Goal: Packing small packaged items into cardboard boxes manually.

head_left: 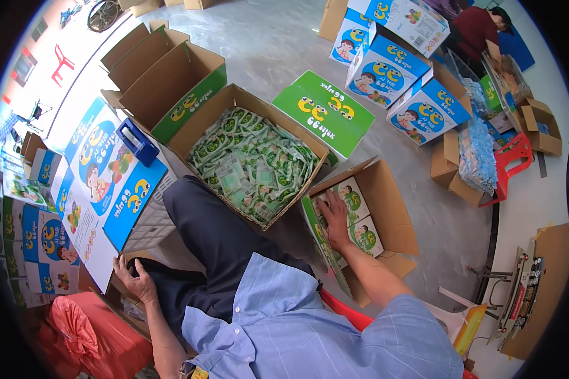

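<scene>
My right hand (335,218) reaches down into an open carton (391,215) at my right. Its fingers are spread over small white-and-green boxes (365,232) lying side by side in there. At my left, my left hand (136,279) is held with thumb and fingers apart, by the lower edge of a flattened blue-and-white printed carton (95,218). That carton lies on a white plastic crate (150,218), and a blue tape dispenser (137,144) rests on it. In front of me, a wide carton (182,140) is heaped with small green-and-white packets (253,164).
Open brown-and-green cartons (164,82) stand far left, and a green carton (324,114) lies beyond the packets. Blue-and-white cartons (385,69) are stacked far right, near a person (480,35) and a red stool (512,161). A red plastic bag (98,331) sits near left.
</scene>
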`<act>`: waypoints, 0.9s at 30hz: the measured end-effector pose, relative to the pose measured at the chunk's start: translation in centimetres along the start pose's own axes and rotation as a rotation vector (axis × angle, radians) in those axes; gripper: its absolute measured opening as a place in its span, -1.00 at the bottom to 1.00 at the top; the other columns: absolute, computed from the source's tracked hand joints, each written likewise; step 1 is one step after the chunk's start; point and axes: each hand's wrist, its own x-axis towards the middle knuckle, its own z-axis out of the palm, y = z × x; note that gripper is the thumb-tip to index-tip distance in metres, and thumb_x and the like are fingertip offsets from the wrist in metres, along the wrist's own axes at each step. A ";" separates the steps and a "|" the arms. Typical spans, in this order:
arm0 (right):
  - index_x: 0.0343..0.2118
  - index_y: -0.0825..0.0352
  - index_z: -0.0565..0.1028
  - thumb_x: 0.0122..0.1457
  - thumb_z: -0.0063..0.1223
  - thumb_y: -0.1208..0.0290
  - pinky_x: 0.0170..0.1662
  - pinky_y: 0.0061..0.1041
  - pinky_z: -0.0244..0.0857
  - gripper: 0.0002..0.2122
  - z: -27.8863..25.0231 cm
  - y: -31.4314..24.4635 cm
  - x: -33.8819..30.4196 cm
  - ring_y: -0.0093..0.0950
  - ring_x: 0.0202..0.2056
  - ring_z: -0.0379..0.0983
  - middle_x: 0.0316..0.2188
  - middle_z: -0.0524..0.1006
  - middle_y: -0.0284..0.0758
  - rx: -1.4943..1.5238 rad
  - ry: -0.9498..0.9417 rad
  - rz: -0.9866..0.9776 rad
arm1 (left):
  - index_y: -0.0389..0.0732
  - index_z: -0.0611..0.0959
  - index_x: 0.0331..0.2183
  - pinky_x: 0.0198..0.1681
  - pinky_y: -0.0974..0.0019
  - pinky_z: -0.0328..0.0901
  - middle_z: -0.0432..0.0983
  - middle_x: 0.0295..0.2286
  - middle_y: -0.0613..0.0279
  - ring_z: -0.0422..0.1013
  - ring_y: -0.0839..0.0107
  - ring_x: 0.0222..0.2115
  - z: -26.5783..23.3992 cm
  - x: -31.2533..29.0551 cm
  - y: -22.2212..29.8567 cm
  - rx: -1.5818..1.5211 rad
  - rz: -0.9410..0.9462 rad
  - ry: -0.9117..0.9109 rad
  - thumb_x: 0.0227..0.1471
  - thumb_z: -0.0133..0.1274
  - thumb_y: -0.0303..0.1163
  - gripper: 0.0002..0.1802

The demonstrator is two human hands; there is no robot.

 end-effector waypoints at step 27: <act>0.02 0.33 0.52 0.40 -0.08 0.17 -0.17 -0.26 0.49 -0.66 -0.7 11.1 -1.1 -0.27 -0.18 0.59 -0.17 0.62 -0.19 0.706 -0.611 0.616 | -0.34 0.65 0.01 0.04 0.25 0.50 0.43 0.15 -0.04 0.53 0.23 0.03 -6.6 1.2 6.8 -0.325 -0.098 0.350 0.20 0.20 -0.51 -0.67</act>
